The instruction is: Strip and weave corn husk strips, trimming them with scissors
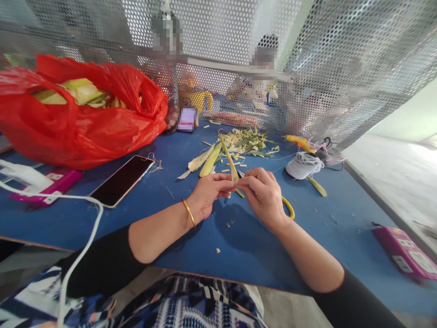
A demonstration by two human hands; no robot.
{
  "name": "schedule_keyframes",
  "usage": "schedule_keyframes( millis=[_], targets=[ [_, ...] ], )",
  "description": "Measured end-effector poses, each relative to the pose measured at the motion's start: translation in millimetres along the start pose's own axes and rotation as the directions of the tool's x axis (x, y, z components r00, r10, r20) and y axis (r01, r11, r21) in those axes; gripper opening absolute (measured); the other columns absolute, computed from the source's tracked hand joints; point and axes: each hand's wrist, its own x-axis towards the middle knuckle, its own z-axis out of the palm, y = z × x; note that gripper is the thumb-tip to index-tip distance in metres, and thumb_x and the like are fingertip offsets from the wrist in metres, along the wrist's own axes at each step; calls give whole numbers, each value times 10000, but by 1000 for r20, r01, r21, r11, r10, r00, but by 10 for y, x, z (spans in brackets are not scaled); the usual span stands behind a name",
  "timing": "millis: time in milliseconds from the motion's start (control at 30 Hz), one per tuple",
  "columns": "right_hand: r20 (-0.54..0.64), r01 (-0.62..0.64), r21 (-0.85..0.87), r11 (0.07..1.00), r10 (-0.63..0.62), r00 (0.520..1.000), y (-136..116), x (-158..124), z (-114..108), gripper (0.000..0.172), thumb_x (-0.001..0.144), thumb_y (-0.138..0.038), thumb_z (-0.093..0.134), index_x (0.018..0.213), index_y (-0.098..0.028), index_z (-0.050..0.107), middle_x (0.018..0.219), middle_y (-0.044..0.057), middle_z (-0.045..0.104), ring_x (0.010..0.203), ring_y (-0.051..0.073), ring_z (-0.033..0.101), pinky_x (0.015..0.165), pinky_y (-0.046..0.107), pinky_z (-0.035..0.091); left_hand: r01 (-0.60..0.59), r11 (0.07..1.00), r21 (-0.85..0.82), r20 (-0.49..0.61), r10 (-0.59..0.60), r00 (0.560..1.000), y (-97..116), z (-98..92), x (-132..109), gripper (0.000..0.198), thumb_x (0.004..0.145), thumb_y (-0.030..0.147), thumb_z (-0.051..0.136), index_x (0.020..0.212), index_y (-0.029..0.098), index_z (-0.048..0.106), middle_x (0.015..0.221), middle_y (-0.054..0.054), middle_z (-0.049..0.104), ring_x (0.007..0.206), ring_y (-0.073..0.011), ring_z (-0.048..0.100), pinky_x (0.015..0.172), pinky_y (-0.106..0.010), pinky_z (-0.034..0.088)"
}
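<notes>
My left hand [211, 193] is closed, thumb and fingers pinching a narrow pale-green corn husk [229, 157] that points up and away. My right hand [261, 193] is closed at the husk's lower end, its fingertips meeting those of my left hand. A pair of scissors [288, 207] is in my right hand: a dark pointed tip shows by the fingers and a yellow handle loop sticks out behind the wrist. Just beyond my hands, loose husk leaves [210, 160] lie on the blue table [205, 248]. Behind them is a heap of husk scraps [247, 140].
A red plastic bag [112, 125] full of husks stands at left. Near it lie a phone [122, 180], a magenta box [54, 184] and a white cable [97, 230]. White cord [303, 165] and another magenta box [406, 250] are at right. Perforated metal mesh [225, 41] closes the back.
</notes>
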Motion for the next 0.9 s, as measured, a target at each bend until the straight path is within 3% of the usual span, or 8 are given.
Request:
schedule_keyframes(
  millis=[167,333,500,667,800,900],
  targets=[
    [80,-238,147,960,228,970,-47,24,-20,151,935,-230,597,792,-231,647,903,49,701,862,213,660,780,340,479,-188,979,79,12,187,982,-46,21,12,120,553,143,801,644,173,730,668,9,697,630,-93,591,644,-236,473],
    [119,-439,343,830,425,897,-104,51,-44,116,860,-228,634,745,-229,620,755,6,709,707,176,642,681,292,490,-335,936,112,75,328,942,-70,17,17,135,563,222,807,678,192,741,699,5,728,674,-124,634,754,-290,528],
    [106,-529,441,725,543,833,-136,54,-20,127,794,-262,688,718,-224,595,697,-9,694,654,161,637,642,286,497,-350,928,126,114,337,935,-80,-3,22,164,586,266,815,716,189,751,730,-9,751,702,-141,667,764,-295,539],
    [123,-550,577,603,602,789,-118,56,12,221,737,-282,729,892,-236,578,711,-24,707,648,167,673,660,309,529,-334,931,147,119,319,940,-81,1,2,188,601,297,836,729,183,760,735,-19,756,700,-146,677,724,-285,540],
    [157,-569,615,547,622,767,-102,61,22,276,703,-318,782,885,-234,591,680,-34,709,600,153,652,620,295,516,-337,930,148,125,321,939,-81,7,-5,308,511,324,925,723,178,756,761,-30,766,701,-151,676,723,-296,549],
    [245,-598,656,460,619,746,-88,65,25,332,674,-356,832,861,-229,589,679,-27,713,620,167,675,612,296,524,-288,946,148,95,276,956,-80,9,1,372,430,322,969,693,172,752,700,-18,743,645,-127,640,676,-276,529]
  ],
)
